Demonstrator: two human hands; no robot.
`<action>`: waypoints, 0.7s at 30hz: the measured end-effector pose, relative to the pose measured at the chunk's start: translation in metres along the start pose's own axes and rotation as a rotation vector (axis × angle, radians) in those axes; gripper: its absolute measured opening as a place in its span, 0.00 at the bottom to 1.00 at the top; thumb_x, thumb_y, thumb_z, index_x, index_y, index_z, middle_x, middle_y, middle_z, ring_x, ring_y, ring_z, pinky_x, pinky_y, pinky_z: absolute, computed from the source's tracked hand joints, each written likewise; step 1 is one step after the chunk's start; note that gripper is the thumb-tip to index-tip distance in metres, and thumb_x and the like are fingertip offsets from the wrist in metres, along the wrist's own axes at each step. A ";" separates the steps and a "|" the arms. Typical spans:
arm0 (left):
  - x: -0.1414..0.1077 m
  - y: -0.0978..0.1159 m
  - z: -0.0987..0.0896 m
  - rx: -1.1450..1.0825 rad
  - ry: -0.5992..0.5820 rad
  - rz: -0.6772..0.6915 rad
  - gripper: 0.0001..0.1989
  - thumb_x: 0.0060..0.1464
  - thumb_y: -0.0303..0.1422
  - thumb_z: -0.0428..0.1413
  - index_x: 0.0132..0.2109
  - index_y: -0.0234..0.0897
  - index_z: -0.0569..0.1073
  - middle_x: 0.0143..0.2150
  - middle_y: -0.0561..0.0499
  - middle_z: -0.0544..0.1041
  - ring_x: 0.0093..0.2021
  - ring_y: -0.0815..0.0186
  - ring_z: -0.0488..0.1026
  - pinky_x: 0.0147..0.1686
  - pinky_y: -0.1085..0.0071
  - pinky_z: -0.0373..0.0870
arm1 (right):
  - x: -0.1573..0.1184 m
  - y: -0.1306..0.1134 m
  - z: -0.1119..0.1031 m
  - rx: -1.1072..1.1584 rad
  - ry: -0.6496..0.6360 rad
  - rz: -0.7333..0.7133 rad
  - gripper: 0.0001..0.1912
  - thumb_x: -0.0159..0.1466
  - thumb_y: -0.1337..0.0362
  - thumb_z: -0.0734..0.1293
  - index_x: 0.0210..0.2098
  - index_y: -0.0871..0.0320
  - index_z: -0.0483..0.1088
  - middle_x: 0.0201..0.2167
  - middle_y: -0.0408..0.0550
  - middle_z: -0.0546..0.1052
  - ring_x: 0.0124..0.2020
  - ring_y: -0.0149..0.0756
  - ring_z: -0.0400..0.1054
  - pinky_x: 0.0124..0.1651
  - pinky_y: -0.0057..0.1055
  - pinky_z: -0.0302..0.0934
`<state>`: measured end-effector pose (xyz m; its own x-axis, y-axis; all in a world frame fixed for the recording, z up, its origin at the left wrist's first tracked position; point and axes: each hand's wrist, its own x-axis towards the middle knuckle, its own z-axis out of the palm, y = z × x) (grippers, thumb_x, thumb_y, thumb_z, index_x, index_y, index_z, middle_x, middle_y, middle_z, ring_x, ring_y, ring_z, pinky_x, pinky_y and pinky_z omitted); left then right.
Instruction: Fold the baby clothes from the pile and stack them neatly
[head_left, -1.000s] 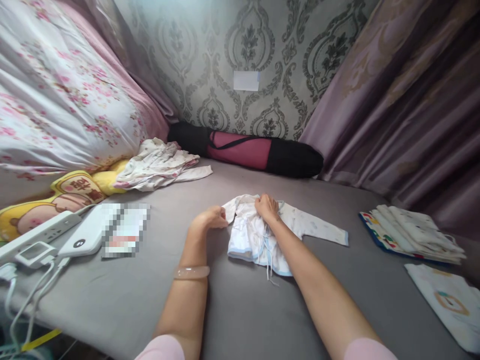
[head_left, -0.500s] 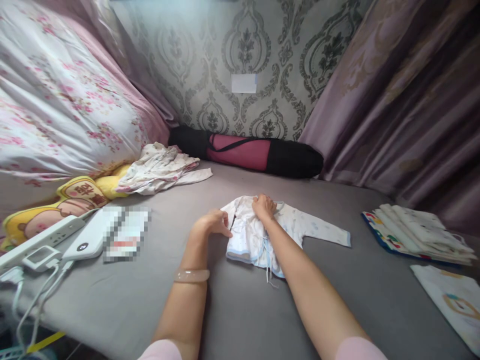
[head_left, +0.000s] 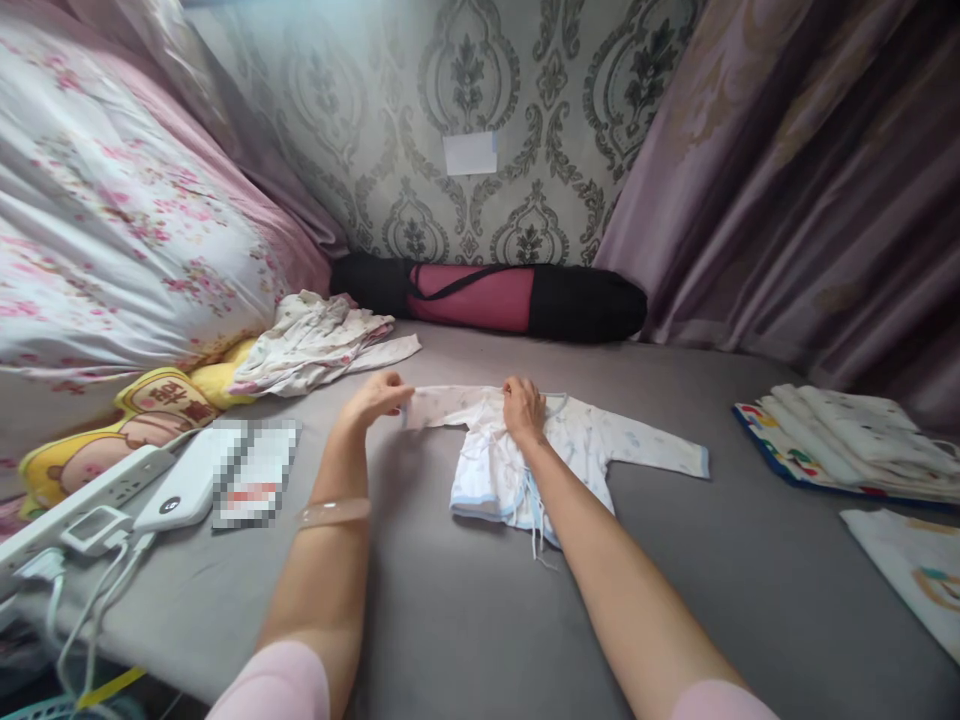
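Observation:
A small white baby shirt (head_left: 480, 470) with pale blue edging and tie strings lies front up on the grey sheet. Its left-side sleeve is stretched out straight, and my left hand (head_left: 381, 395) pinches the cuff between thumb and fingers. My right hand (head_left: 523, 408) is closed on the shirt near the neckline; its fingertips are partly hidden. The other sleeve lies flat toward the right. My right forearm crosses over part of the shirt's front.
A black and pink long bag (head_left: 472, 297) lies along the wall. Crumpled clothes (head_left: 300, 345), a yellow cushion (head_left: 82, 460), a power strip (head_left: 112, 478) and a white power bank (head_left: 184, 490) are at left. Folded cloths (head_left: 847, 445) and a printed white cloth (head_left: 900, 560) lie at right.
My left hand has moved left and away from me, drawing the sleeve out straight from the shirt's side. My right hand stays near the neckline. The view has shifted slightly.

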<state>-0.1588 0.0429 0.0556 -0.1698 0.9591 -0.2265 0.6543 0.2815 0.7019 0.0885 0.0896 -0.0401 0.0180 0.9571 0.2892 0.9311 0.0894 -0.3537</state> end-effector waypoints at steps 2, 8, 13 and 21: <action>0.015 -0.004 -0.004 -0.036 0.110 -0.034 0.06 0.45 0.34 0.52 0.31 0.36 0.64 0.30 0.52 0.71 0.33 0.67 0.73 0.29 0.76 0.71 | -0.001 0.001 0.000 0.003 -0.018 -0.012 0.13 0.70 0.66 0.57 0.45 0.50 0.72 0.45 0.49 0.72 0.47 0.38 0.64 0.47 0.32 0.50; 0.051 -0.014 0.011 0.135 0.279 -0.040 0.08 0.51 0.35 0.49 0.37 0.36 0.66 0.35 0.46 0.74 0.39 0.59 0.75 0.33 0.70 0.72 | -0.001 0.003 0.002 0.021 -0.039 -0.023 0.15 0.69 0.65 0.58 0.46 0.47 0.75 0.46 0.49 0.70 0.49 0.39 0.62 0.48 0.32 0.50; 0.050 -0.018 0.033 0.301 0.378 -0.030 0.16 0.59 0.30 0.43 0.53 0.29 0.62 0.45 0.33 0.75 0.47 0.52 0.74 0.44 0.62 0.69 | -0.001 0.003 0.003 0.020 -0.046 -0.026 0.17 0.69 0.66 0.58 0.48 0.46 0.76 0.47 0.50 0.70 0.49 0.40 0.61 0.48 0.32 0.50; 0.036 -0.029 0.048 0.636 0.306 -0.024 0.19 0.59 0.25 0.40 0.56 0.33 0.62 0.51 0.31 0.71 0.47 0.50 0.75 0.43 0.58 0.71 | -0.004 -0.002 -0.002 -0.022 -0.065 -0.030 0.18 0.70 0.65 0.57 0.50 0.47 0.76 0.47 0.53 0.70 0.49 0.42 0.61 0.48 0.35 0.50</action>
<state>-0.1489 0.0680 -0.0051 -0.3275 0.9444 0.0286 0.9359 0.3201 0.1467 0.0873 0.0847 -0.0385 -0.0329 0.9701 0.2405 0.9385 0.1128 -0.3264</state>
